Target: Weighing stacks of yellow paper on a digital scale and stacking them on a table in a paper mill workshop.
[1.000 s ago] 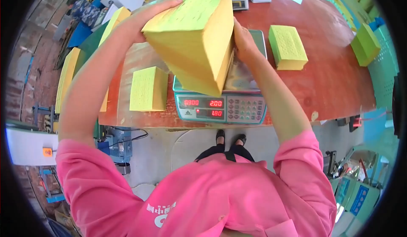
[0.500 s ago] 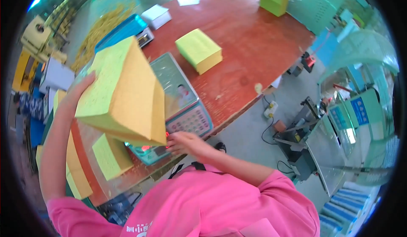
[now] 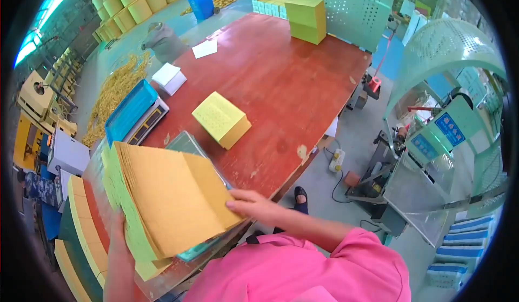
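Observation:
A thick stack of yellow paper is tilted between my hands, its tan side facing up and its sheets slightly fanned at the left. My left hand grips the left edge, with its fingers mostly hidden behind the paper. At the right edge, my right hand pinches the stack, fingertips bent over the side. Beneath it lies a turquoise weighing scale, mostly covered. A smaller yellow paper block rests beyond on the red table.
A second scale with a blue tray and a white paper stack stand at the far left. A tall yellow stack is at the table's far end. More yellow stacks line the left side. A machine stands to the right.
The stack has come down and turned so its tan side faces up. My left hand has lowered along its left edge; my right hand now holds its right edge. The view has shifted.

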### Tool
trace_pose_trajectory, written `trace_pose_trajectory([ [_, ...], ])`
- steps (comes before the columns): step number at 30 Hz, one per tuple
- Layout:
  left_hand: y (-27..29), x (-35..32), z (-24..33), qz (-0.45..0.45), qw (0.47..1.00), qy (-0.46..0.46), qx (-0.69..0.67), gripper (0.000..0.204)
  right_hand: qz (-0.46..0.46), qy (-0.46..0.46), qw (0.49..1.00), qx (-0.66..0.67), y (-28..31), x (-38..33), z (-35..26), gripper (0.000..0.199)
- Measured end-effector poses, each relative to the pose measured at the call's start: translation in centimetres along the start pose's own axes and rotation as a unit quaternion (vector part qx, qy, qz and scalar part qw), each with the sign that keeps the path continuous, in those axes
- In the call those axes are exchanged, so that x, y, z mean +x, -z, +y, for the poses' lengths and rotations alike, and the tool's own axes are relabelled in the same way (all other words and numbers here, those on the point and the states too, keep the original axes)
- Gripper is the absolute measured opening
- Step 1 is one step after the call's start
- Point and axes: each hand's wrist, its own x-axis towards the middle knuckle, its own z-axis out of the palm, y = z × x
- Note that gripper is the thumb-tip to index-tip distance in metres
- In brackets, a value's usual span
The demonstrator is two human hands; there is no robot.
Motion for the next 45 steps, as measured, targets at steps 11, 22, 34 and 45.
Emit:
trace_pose_trajectory([
  [11,-28.5,20.7,0.4,-0.113,0.968,0.073,-0.214,0.062,0.081,0.072,0.98,-0.165,30.9,6.9,-17.6,0.046],
  [22,-50.5,45.5,1.6,-0.159,0.953,0.165,-0.198,0.063,0.278,-0.083,0.936,-0.198,53.4,16.4,-30.5,0.048],
  [34,-62.4,54.6,5.7,-0.089,0.976,0.19,-0.061,0.079,0.475,0.233,0.751,-0.395,58.0,15.8,-25.4,0.056],
  [45,-61.6,52.8,3.1,-0.291,0.899,0.04,-0.324,0.073,0.473,0.253,0.639,-0.551,60.2,17.4,-23.2,0.043],
])
